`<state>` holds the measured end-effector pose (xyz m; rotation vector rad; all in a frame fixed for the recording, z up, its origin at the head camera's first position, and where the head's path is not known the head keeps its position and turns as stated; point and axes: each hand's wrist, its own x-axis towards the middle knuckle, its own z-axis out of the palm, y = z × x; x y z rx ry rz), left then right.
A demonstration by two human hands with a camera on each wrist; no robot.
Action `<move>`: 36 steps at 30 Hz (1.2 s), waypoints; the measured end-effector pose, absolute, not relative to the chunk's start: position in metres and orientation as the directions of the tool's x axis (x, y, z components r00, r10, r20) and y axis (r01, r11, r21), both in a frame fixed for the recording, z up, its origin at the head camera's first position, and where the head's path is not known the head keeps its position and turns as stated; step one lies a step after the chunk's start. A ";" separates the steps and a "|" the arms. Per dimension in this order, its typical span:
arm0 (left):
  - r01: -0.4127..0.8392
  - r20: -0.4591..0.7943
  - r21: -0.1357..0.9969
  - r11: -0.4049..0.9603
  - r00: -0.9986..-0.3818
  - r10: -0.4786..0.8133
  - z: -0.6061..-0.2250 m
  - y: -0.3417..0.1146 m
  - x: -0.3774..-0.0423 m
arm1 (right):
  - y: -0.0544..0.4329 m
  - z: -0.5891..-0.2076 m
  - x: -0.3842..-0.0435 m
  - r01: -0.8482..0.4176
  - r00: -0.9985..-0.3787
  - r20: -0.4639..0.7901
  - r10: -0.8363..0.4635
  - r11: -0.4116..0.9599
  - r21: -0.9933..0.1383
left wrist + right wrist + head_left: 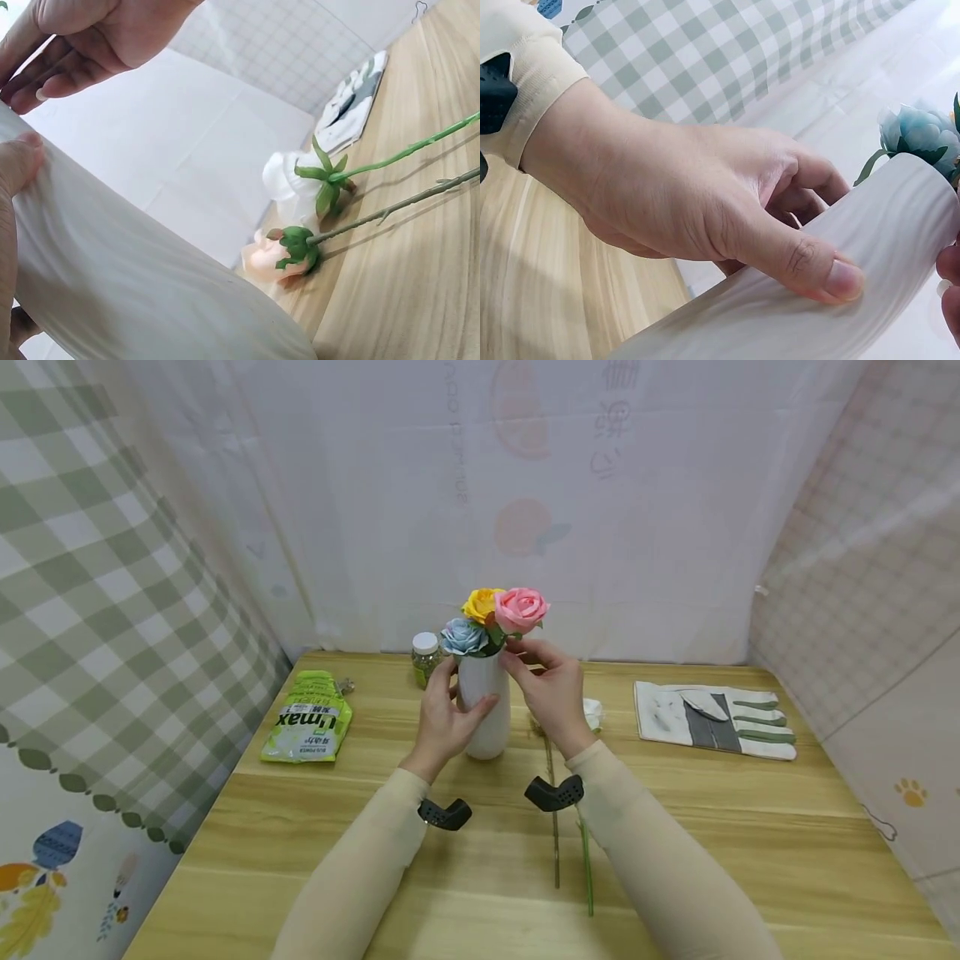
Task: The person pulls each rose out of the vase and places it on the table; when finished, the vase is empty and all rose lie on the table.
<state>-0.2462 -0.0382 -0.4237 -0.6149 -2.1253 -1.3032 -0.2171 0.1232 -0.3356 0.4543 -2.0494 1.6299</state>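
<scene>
Clock centred on the white vase [491,735], upright on the table [480,885]; twelve points away from the person. Left hand [442,714] grips the nine o'clock side, thumb across the front, likely to steady it. Right hand [552,689] at the three o'clock rim, fingers bent, fingertips just under the pink rose [521,610]; cannot tell whether they pinch its stem. White rose [592,714] lies near three, stem toward six, presumably for easy right-hand reach.
</scene>
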 end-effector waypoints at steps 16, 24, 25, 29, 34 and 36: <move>0.627 0.660 0.643 0.440 -0.745 0.098 -0.427 -0.035 -0.259 | 0.120 -0.339 -0.232 -0.553 -0.813 0.576 0.085 0.202 -0.809; 0.613 0.645 0.665 0.427 -0.759 0.087 -0.427 -0.035 -0.258 | 0.116 -0.336 -0.233 -0.556 -0.812 0.576 0.093 0.178 -0.812; 0.611 0.642 0.667 0.428 -0.762 0.087 -0.427 -0.035 -0.258 | 0.116 -0.336 -0.233 -0.558 -0.811 0.578 0.092 0.175 -0.811; 0.599 0.630 0.676 0.429 -0.772 0.085 -0.427 -0.035 -0.258 | 0.115 -0.335 -0.232 -0.558 -0.812 0.576 0.094 0.166 -0.813; 0.596 0.626 0.681 0.426 -0.775 0.084 -0.427 -0.035 -0.258 | 0.114 -0.332 -0.231 -0.548 -0.818 0.566 0.100 0.163 -0.820; 0.594 0.624 0.682 0.427 -0.777 0.083 -0.427 -0.035 -0.258 | 0.114 -0.331 -0.231 -0.545 -0.819 0.563 0.104 0.159 -0.823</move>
